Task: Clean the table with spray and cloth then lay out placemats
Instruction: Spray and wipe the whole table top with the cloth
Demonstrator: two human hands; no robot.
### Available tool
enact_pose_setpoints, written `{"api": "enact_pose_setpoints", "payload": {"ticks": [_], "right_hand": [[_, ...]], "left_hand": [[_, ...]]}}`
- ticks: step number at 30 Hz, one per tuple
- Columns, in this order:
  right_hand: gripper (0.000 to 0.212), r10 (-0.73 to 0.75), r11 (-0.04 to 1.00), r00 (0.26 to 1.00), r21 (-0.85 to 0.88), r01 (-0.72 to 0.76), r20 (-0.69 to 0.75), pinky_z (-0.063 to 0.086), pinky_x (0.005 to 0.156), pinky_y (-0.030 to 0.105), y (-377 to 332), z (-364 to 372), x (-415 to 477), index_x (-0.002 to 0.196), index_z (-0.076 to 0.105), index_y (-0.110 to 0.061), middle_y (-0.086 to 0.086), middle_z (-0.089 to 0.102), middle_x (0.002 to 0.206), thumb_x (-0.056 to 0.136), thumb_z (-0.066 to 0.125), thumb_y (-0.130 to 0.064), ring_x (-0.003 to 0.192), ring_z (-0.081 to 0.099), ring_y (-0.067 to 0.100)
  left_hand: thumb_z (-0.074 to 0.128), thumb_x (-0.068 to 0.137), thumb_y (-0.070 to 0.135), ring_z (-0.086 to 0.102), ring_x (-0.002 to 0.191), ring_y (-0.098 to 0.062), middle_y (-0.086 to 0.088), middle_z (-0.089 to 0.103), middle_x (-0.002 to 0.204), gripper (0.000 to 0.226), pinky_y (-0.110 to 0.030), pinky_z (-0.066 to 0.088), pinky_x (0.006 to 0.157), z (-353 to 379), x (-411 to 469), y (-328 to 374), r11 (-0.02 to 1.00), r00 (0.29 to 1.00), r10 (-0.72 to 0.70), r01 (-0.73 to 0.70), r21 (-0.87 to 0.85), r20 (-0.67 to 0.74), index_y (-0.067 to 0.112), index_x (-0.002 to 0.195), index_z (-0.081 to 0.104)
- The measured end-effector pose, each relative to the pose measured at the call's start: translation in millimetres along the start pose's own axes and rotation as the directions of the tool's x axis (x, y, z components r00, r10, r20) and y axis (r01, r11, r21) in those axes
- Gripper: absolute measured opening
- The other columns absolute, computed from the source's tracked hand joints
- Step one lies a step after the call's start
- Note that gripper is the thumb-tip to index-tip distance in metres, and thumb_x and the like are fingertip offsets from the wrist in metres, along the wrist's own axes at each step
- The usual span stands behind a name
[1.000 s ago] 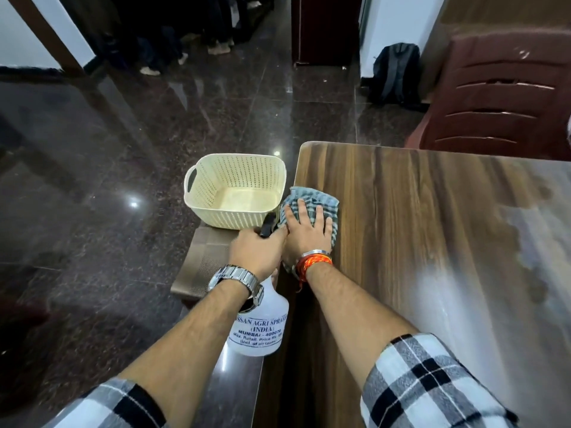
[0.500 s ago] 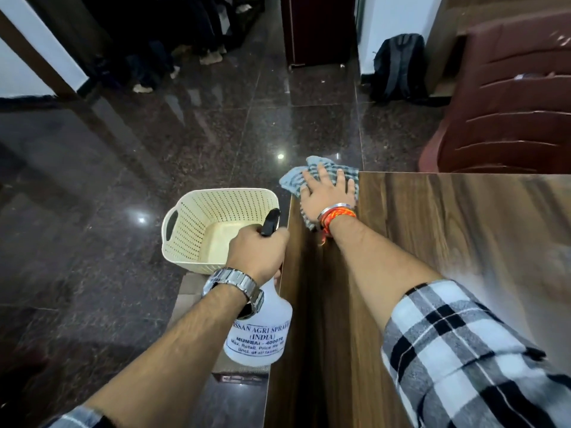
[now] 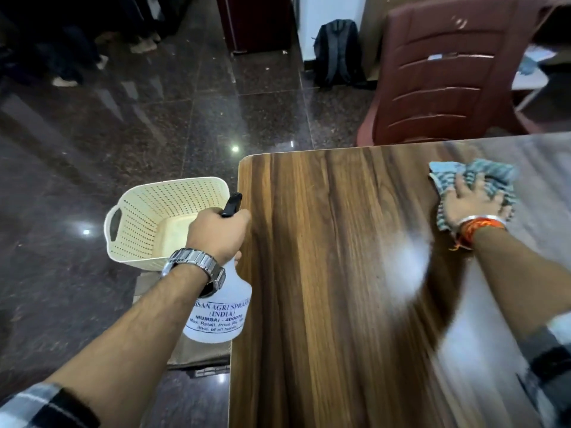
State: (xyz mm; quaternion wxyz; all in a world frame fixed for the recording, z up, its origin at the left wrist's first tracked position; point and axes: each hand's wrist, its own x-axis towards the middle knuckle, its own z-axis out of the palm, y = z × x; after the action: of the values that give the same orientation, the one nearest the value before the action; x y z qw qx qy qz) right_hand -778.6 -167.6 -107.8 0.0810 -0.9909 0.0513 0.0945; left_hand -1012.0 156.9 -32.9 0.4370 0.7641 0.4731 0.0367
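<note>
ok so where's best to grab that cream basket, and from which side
Take the basket by the handle slot cut into its left wall, reaching in from the left. That slot faces open floor, while the left hand and spray bottle crowd its right side.

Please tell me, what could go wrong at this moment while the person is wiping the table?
1. The left hand holds the spray bottle just off the table edge; a swing could knock it against the edge.
2. The right hand presses the cloth near the far edge, so a wide sweep may carry it off the table.
3. The basket beside the table could be bumped by the bottle.
</note>
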Motion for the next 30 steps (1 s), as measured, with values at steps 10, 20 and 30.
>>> {"api": "enact_pose_setpoints", "payload": {"ticks": [10, 20, 30], "right_hand": [[0.054, -0.593, 0.801, 0.8, -0.041, 0.598, 0.092, 0.01, 0.113, 0.057, -70.1, 81.7, -218.8, 0.145, 0.022, -0.044, -0.007, 0.013, 0.159, 0.092, 0.019, -0.052, 0.142, 0.014, 0.04], [0.055, -0.172, 0.985, 0.985, -0.003, 0.172, -0.009, 0.007, 0.116, 0.053, 134.5, 58.7, -250.6, 0.145, 0.01, -0.05, -0.013, 0.007, 0.159, 0.092, 0.022, -0.054, 0.144, 0.013, 0.031], [0.061, -0.404, 0.914, 0.912, 0.008, 0.405, 0.074, 0.007, 0.114, 0.058, 146.5, 71.5, -368.6, 0.147, 0.023, -0.039, -0.007, 0.014, 0.159, 0.087, 0.023, -0.048, 0.142, 0.013, 0.039]], "left_hand": [[0.057, 0.072, 0.034, 0.068, 0.053, -0.029, -0.008, 0.07, 0.066, 0.034, -0.036, 0.057, 0.063, 35.5, -99.1, -11.6, 0.996, 0.985, 0.056, -0.045, -0.071, 0.16, 0.003, 0.076, 0.069], [0.058, 0.08, 0.028, 0.056, 0.034, -0.02, -0.003, 0.058, 0.058, 0.019, -0.025, 0.044, 0.049, 44.0, -200.9, -52.1, 0.997, 0.964, 0.078, -0.081, 0.002, 0.253, 0.01, 0.074, 0.062], [0.059, 0.082, 0.025, 0.064, 0.042, -0.023, -0.006, 0.064, 0.063, 0.019, -0.026, 0.045, 0.052, 55.3, -325.9, -89.8, 0.996, 0.972, 0.094, -0.091, -0.026, 0.214, 0.008, 0.072, 0.062]]}}
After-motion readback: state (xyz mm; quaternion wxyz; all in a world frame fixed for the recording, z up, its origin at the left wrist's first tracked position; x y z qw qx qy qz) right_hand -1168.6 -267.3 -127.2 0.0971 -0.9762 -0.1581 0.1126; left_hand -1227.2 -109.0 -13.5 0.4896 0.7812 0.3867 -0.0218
